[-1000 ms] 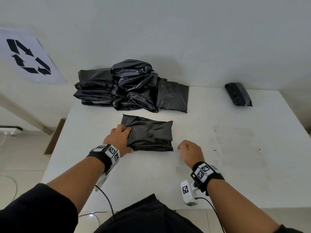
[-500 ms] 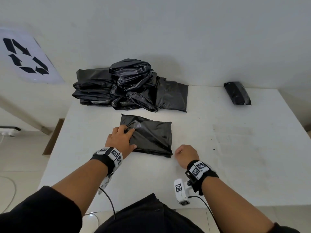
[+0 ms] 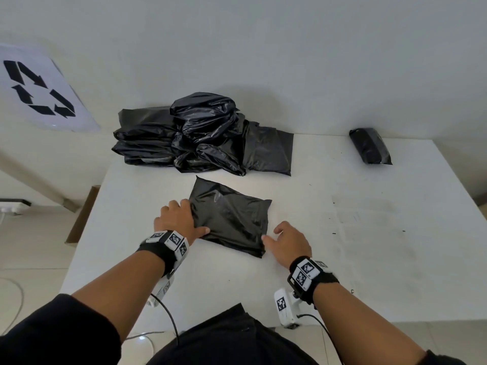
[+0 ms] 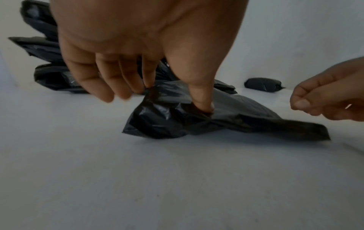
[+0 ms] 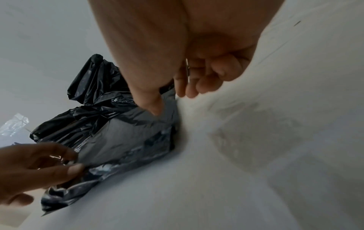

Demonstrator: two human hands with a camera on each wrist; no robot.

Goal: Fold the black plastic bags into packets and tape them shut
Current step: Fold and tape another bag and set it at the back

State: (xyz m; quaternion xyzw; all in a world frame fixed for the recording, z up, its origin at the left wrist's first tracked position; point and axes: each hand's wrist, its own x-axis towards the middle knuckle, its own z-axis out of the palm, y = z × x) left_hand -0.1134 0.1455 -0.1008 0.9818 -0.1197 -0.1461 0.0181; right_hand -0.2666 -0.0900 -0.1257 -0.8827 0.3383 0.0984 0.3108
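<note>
A folded black bag (image 3: pixel 232 217) lies flat in the middle of the white table (image 3: pixel 355 259), turned slightly askew. My left hand (image 3: pixel 189 217) pinches its left edge: the thumb (image 4: pixel 202 105) presses on top and the fingers curl behind the edge. My right hand (image 3: pixel 274 233) sits at the bag's near right corner, its thumb tip (image 5: pixel 155 111) touching the plastic and its fingers curled. A thin clear strip (image 5: pixel 188 68), seemingly tape, shows between those fingers. One finished packet (image 3: pixel 370 146) lies at the far right.
A heap of loose and folded black bags (image 3: pixel 200 138) sits at the back of the table against the wall. A recycling sign (image 3: pixel 39 88) hangs on the left wall. A cardboard piece (image 3: pixel 81 214) leans beside the table's left edge.
The bag has turned slightly on the table. My right hand moved left from the bare table to the bag's near right corner, thumb out. My left hand slid onto the bag's left edge.
</note>
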